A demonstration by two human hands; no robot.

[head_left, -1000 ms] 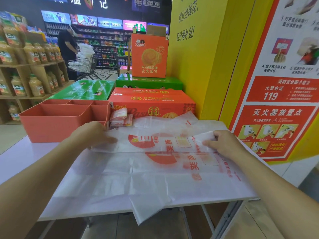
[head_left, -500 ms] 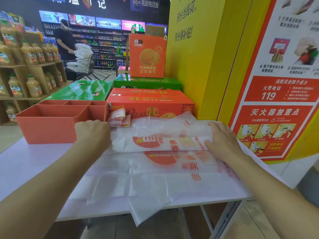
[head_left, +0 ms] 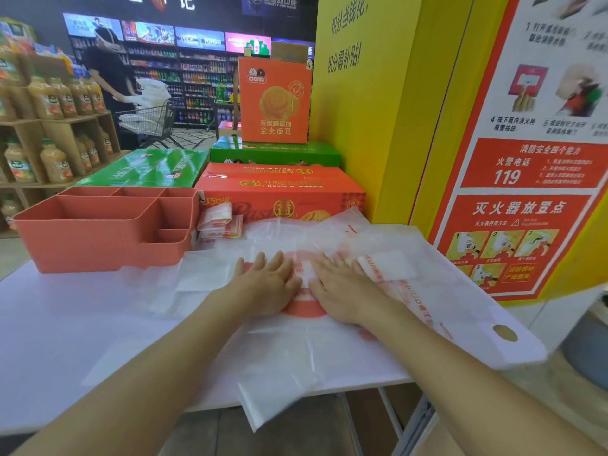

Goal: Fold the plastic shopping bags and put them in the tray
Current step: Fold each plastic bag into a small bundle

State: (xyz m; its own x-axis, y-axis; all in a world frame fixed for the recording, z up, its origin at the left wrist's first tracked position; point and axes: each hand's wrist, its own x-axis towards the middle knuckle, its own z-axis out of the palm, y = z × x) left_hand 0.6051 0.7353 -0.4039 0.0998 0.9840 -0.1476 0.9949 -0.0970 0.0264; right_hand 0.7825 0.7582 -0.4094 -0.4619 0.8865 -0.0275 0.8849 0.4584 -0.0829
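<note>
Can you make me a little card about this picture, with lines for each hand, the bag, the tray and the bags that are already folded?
left hand: flat, fingers straight, pressing on the plastic bag
right hand: flat beside the left one, pressing the same bag
plastic bag: white with red print, spread on the table, one corner hanging over the near edge
tray: orange, with compartments, far left on the table
folded bags: small stack just right of the tray, not in it

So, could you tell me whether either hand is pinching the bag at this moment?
No, the left hand and the right hand both lie flat, fingers straight, pressing down on the plastic bag.
</note>
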